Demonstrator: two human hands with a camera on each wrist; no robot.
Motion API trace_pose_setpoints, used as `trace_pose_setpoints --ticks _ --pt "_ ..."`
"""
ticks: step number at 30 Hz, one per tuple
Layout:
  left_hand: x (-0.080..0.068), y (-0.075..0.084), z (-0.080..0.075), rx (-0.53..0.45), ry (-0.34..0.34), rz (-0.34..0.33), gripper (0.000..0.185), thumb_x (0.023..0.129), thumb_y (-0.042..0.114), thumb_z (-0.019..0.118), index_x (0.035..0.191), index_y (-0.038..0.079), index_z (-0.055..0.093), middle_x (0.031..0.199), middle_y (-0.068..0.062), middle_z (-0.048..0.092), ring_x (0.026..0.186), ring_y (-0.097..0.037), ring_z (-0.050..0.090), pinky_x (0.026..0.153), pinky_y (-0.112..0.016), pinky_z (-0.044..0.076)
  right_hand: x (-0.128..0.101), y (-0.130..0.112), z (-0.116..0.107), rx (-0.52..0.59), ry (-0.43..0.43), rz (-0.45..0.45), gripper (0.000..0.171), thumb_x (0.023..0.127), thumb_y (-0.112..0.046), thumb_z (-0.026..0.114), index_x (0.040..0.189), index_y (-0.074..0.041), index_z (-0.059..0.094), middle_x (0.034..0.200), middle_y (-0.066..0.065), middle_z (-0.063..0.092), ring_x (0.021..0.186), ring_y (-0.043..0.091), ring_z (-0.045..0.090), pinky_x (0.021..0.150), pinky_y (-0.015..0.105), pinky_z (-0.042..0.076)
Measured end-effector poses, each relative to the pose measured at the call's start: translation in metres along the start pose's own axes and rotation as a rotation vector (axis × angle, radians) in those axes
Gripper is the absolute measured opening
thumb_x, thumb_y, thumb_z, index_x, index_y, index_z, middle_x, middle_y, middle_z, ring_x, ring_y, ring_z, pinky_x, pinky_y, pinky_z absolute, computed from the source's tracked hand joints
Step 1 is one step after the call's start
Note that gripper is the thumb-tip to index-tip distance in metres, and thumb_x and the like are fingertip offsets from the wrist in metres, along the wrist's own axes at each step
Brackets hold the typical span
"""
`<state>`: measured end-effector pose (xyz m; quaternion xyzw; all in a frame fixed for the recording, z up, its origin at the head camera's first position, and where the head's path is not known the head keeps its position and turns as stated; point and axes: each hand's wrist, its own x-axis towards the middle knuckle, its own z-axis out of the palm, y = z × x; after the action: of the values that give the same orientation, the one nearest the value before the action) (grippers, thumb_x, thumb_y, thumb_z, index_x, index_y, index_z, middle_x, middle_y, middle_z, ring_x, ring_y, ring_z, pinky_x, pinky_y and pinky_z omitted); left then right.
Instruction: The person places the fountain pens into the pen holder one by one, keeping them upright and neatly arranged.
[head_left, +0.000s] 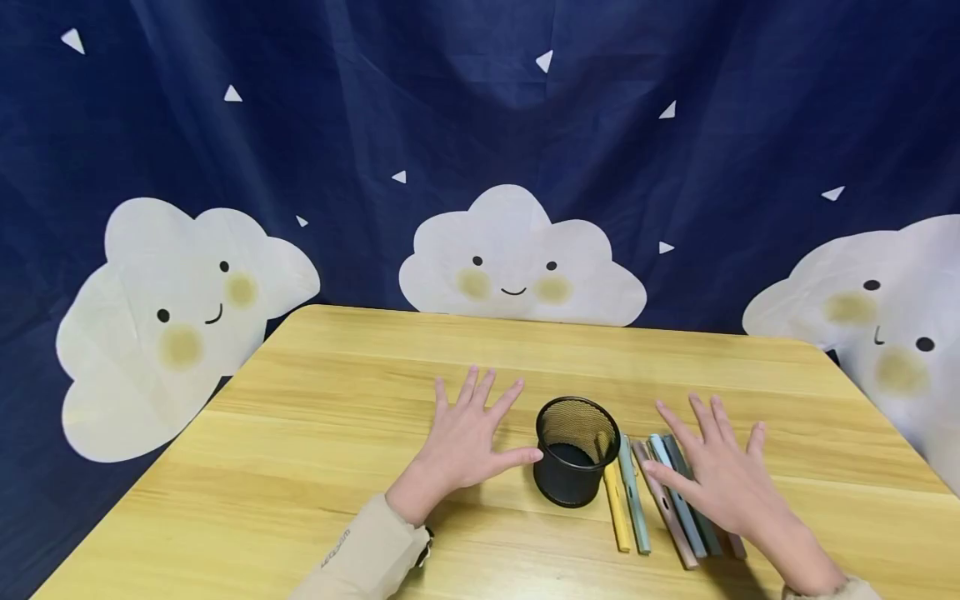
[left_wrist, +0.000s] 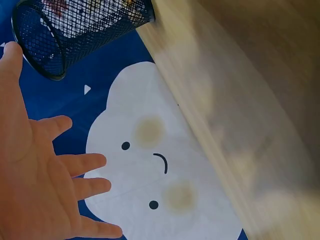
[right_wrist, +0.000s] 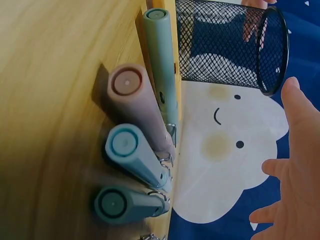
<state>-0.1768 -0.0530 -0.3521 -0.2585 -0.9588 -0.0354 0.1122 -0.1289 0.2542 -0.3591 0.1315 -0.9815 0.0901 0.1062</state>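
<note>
A black mesh pen holder (head_left: 567,485) stands upright on the wooden table, its inside showing no pens. Beside it my left hand (head_left: 463,442) spreads its fingers, thumb tip right at the holder's rim in the head view. To the holder's right lie several capped pens side by side: a yellow pen (head_left: 618,515), a pale green pen (head_left: 634,507), a pinkish pen (head_left: 667,512), a light blue pen (head_left: 684,515) and a dark green pen (head_left: 706,532). My right hand (head_left: 726,482) hovers over them with fingers spread, partly hiding another brownish pen (head_left: 737,547). Both hands are empty.
The wooden table (head_left: 225,500) stretches out to the left and behind the hands. A dark blue curtain (head_left: 465,92) with white clouds and small triangles hangs behind its far edge.
</note>
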Motion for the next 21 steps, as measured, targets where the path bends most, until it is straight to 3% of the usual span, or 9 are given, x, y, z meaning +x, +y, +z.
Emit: trace_pose_setpoints --ticks 11,21 --pt "0.001 0.0 0.001 -0.103 0.058 0.059 0.078 0.079 0.073 0.031 0.141 0.025 0.027 0.14 -0.014 0.031 0.131 -0.032 0.018 0.097 -0.064 0.017 -0.002 0.007 -0.003 0.037 0.005 0.006 0.071 0.086 -0.051 0.05 0.142 -0.017 0.024 0.139 0.031 0.016 0.13 0.041 -0.007 0.088 0.069 -0.014" --pt "0.003 0.001 0.002 -0.191 0.124 0.118 0.072 0.083 0.065 0.038 0.139 0.02 0.034 0.129 -0.008 0.044 0.122 -0.028 0.035 0.099 -0.053 0.026 -0.005 0.015 -0.003 0.054 0.022 0.003 0.07 0.086 -0.048 0.051 0.142 -0.015 0.025 0.138 0.033 0.017 0.13 0.043 -0.004 0.089 0.07 -0.01"
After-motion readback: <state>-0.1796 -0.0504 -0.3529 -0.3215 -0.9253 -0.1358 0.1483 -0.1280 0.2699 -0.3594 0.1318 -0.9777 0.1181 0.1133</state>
